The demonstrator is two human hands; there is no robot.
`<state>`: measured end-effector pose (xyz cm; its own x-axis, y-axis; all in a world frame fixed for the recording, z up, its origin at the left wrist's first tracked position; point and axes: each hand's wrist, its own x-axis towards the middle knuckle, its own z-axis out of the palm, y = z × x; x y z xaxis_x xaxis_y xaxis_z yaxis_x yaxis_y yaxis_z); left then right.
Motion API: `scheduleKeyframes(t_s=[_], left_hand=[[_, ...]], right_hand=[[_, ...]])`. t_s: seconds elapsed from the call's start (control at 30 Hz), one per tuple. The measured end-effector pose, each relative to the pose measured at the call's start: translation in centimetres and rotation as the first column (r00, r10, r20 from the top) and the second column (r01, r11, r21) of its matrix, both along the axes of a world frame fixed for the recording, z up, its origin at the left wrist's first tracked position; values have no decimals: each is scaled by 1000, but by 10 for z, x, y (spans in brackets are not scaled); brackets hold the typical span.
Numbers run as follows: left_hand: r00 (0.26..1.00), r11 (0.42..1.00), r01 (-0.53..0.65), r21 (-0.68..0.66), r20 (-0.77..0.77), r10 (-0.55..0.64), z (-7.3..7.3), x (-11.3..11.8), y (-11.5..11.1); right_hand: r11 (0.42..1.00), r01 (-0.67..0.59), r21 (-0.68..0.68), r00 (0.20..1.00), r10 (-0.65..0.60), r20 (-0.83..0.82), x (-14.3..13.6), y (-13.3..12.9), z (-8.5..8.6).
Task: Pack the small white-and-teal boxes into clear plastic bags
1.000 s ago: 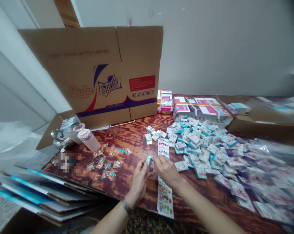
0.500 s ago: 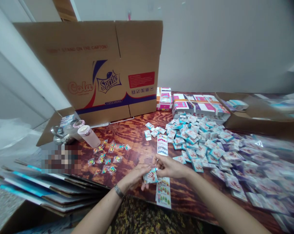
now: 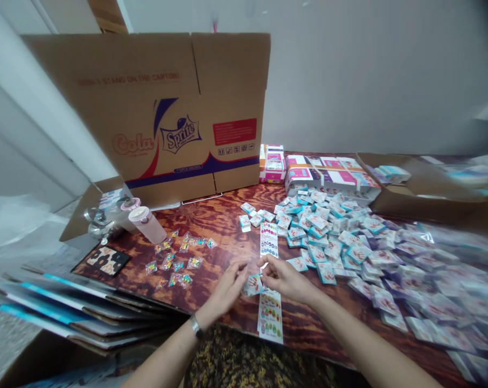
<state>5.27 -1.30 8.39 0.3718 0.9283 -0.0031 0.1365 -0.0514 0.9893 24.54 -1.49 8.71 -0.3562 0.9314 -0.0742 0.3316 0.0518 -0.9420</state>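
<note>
Both hands, left (image 3: 227,288) and right (image 3: 283,277), pinching one small teal packet (image 3: 252,284) between fingertips, over the sticker strip (image 3: 270,302) on the worktop (image 3: 223,226), loose packets (image 3: 333,237) within reach.

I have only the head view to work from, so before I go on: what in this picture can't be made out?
- Head view: small packet, its held edge covered by the left hand and right hand.
- Sticker strip, its middle hidden under the hands.
- Packet pile, blurred toward the right edge.
- Candy bags, too small to read.
- Open carton, its contents blurred.
</note>
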Motion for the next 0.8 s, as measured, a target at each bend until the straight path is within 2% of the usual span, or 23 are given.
scheduleKeyframes(t_s=[0.07, 0.13, 0.17, 0.23, 0.3, 0.47, 0.67, 0.8], left_hand=[[979, 976, 49, 214, -203, -5, 1, -2, -8], [885, 898, 191, 397, -466, 17, -2, -1, -17], [824, 859, 255, 444, -564, 46, -5, 0, -21], [745, 822, 314, 476, -660, 98, -12, 3, -25], [726, 807, 324, 494, -677, 123, -16, 5, -24], [784, 799, 299, 521, -612, 106, -13, 5, -18], [785, 725, 318, 611, -598, 160, -16, 5, -18], [789, 649, 350, 675, -586, 185, -18, 1, -19]], right_hand=[[1000, 9, 0, 1000, -9, -6, 0, 1, -5], [1000, 13, 11, 1000, -13, -6, -2, 2, -8], [1000, 17, 23, 1000, -17, 1, -3, 2, -10], [998, 24, 55, 999, -25, 20, -5, 2, -11], [997, 22, 70, 1000, -23, 7, -6, 0, -11], [999, 30, 23, 995, -27, -96, -4, -2, -4], [980, 12, 201, 992, -38, 124, -15, -8, 12], [933, 12, 359, 957, -114, 265, -17, -11, 18]])
